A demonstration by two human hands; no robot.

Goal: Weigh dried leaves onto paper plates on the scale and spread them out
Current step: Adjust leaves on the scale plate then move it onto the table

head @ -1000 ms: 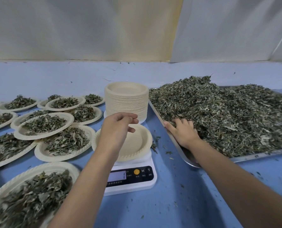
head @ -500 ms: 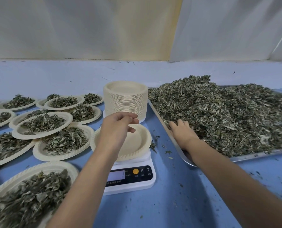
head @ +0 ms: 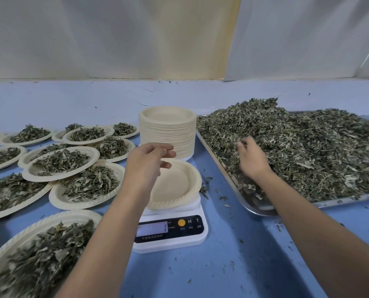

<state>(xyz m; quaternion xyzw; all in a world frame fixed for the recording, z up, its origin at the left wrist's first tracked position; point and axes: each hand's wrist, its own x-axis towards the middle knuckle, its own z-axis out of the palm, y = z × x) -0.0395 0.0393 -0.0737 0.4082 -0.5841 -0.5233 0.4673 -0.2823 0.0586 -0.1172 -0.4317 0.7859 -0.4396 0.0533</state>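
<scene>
The flat blue table surface (head: 233,265) extends under both hands and carries loose leaf fragments around them. The rectangular metal tray (head: 252,208) lies beneath and to the right of the right hand (head: 253,162) and holds the large heap of grey-green dried leaves (head: 308,151), which rises beyond the right hand's fingertips. The group of round cream paper plates loaded with dried leaves (head: 94,154) lies to the left of the left hand (head: 145,166), several overlapping at their rims. The tall stack of unused round cream paper plates (head: 167,134) stands just beyond the left hand's fingertips, between the loaded plates and the tray. The white digital kitchen scale with a black front panel (head: 170,235) sits below the left hand, between the two forearms; its display reading is too blurred to tell. One round cream paper plate with no leaves on it (head: 175,186) rests on the scale platform directly under the left hand. The left hand hovers above this plate with fingers loosely bent and thumb apart, holding nothing. The right hand is set into the near left edge of the heap, fingers curled round a clump of the dried leaves.
</scene>
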